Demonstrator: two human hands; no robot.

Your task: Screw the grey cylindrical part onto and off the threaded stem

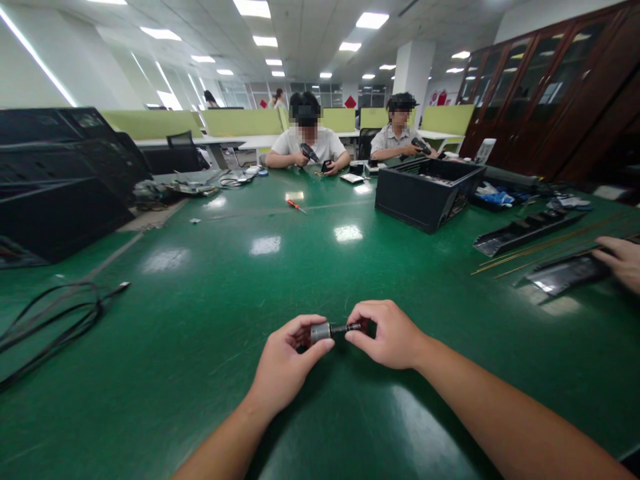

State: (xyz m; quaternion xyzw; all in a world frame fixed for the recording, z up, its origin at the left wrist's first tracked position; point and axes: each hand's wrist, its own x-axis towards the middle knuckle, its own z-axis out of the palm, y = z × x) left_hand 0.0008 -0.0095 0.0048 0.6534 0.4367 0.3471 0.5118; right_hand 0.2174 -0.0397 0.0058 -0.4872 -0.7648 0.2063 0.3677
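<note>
Between my two hands, a small cylindrical metal motor (321, 332) with a dark shaft (345, 328) is held level just above the green table (225, 393). My left hand (287, 357) is closed round the silver body, thumb in front and fingers behind it. At the other end, my right hand (387, 333) pinches the tip of the shaft between thumb and fingers. The right fingertips partly cover that tip.
A black cable (85, 300) lies at left, near dark computer cases (60, 213). An orange screwdriver (295, 205) and a black case (415, 197) are farther back. Two people work across the table with power drills. Another person's hand (620, 260) touches metal parts at right.
</note>
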